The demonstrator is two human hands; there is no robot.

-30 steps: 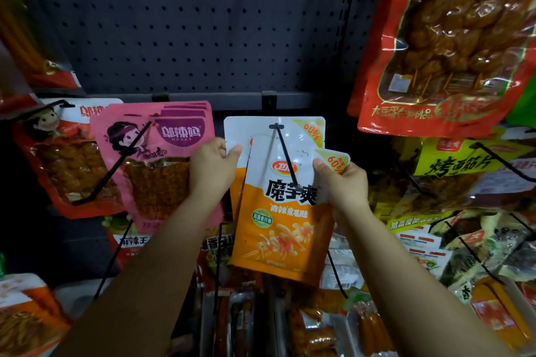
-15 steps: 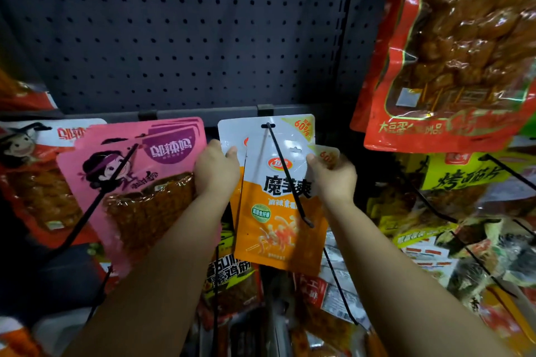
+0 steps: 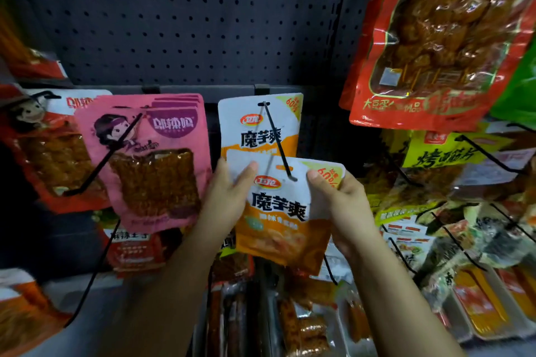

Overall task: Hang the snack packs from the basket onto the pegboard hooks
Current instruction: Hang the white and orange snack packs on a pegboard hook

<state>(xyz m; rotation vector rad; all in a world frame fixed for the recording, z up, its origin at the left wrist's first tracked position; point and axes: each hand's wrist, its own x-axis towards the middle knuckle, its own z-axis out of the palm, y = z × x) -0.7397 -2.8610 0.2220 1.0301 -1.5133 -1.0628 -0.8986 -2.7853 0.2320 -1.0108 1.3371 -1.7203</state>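
Note:
An orange-and-white snack pack [image 3: 285, 217] is held up in front of a black pegboard hook [image 3: 277, 140]. My left hand [image 3: 229, 197] pinches its top left corner and my right hand [image 3: 338, 203] pinches its top right corner. The hook's tip lies over the pack's top edge, near its hang hole. Behind it, a matching orange-and-white pack [image 3: 259, 123] hangs at the back of the same hook against the dark pegboard [image 3: 179, 17]. The basket is not in view.
Pink packs [image 3: 150, 159] hang on the hook to the left, red ones [image 3: 43, 151] beyond them. A large red pack [image 3: 435, 38] hangs upper right, yellow packs [image 3: 452, 159] below it. More hooks and packs fill the rows beneath.
One pack now hangs at the back of the hook. Both hands have come down and toward me and hold a pack at the hook's tip.

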